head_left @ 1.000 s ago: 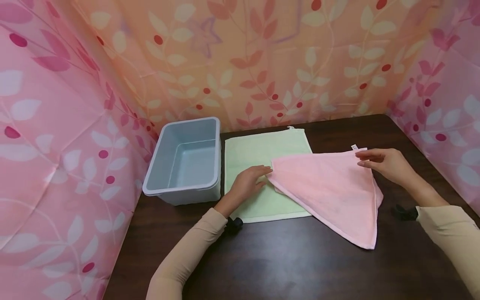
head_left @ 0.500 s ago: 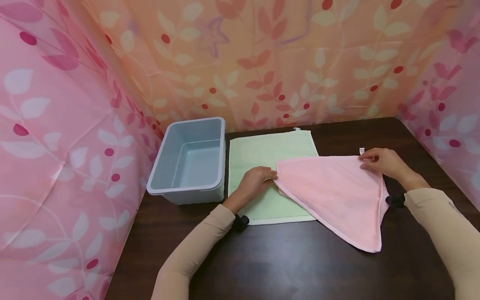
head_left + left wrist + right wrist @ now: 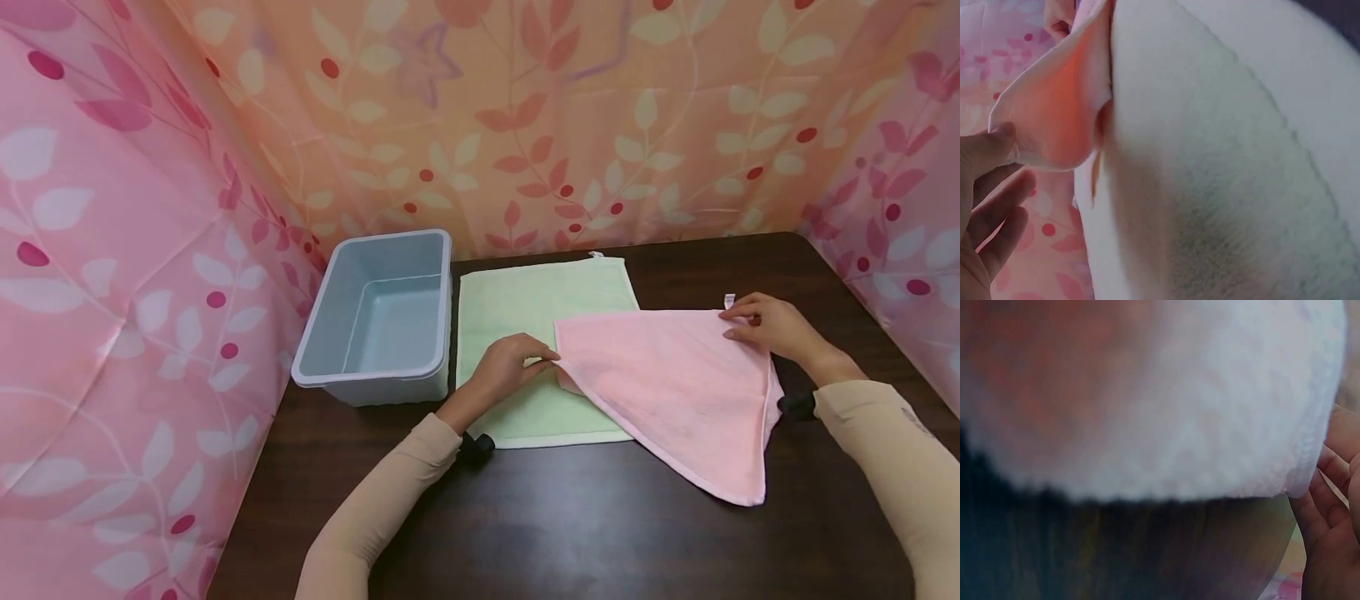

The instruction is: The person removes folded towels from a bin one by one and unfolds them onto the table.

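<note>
Two towels lie on the dark table [image 3: 570,533]: a green towel [image 3: 525,308] flat beside a grey bin [image 3: 375,321], and a pink towel [image 3: 667,392] folded into a triangle, its left corner overlapping the green one and its lower point near the table's front edge. The left hand [image 3: 510,367] pinches the pink towel's left corner; the left wrist view shows thumb and fingers [image 3: 991,150] closed on a lifted flap of pink cloth [image 3: 1060,112]. The right hand [image 3: 772,327] holds the right corner with curled fingers, close to a small white tag [image 3: 729,300]. Risks, as I judge them: the grip at each corner is only a light pinch on soft pile, so one layer could slip free and the fold edges would drift out of line; a pull to the left could drag the green towel askew or push it against the bin, since the pink corner rests on it; the hanging lower point could catch and crease under the fold. As for writing, the white tag on the pink towel and a second tag [image 3: 596,254] at the green towel's far edge are too small to read, and no brand shows on the bin.
</note>
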A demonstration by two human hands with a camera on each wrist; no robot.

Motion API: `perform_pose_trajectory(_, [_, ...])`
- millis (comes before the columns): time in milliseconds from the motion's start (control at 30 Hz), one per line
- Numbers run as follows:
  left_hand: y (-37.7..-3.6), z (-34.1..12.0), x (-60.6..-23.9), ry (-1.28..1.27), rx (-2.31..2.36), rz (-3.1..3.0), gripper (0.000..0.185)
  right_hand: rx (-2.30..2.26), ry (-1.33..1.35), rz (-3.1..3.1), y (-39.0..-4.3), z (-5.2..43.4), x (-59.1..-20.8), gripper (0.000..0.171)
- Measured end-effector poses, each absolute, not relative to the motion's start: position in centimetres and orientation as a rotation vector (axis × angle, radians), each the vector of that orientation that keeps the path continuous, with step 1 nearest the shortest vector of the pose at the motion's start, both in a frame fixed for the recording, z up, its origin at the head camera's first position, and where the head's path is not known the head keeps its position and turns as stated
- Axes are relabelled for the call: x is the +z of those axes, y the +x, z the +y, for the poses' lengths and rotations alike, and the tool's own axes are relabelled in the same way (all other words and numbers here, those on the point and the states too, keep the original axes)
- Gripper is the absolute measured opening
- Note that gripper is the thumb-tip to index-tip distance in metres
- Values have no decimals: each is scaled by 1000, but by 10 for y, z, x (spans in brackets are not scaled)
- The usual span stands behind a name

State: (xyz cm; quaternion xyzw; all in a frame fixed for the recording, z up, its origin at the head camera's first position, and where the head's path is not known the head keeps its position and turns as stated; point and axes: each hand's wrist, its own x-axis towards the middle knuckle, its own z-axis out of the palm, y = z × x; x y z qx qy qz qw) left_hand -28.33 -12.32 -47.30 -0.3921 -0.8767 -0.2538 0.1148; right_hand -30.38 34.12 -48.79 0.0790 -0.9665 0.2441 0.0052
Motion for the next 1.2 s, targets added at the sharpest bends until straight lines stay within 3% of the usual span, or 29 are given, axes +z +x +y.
perform_pose_trajectory(533, [-214,-128,-432,-1626,-757,-2288,14,809,277,-3086,-297,345,-485,45])
perform_pose_trajectory(867, [-175,-126,-437,-1929,-611,-2380,12,764,300,-3109,-298,345,-484,53])
perform_pose_trajectory(1200, [-165,-117,-457,-2126,-455,-2421,11,740,304,-3110,-292,348,-486,53])
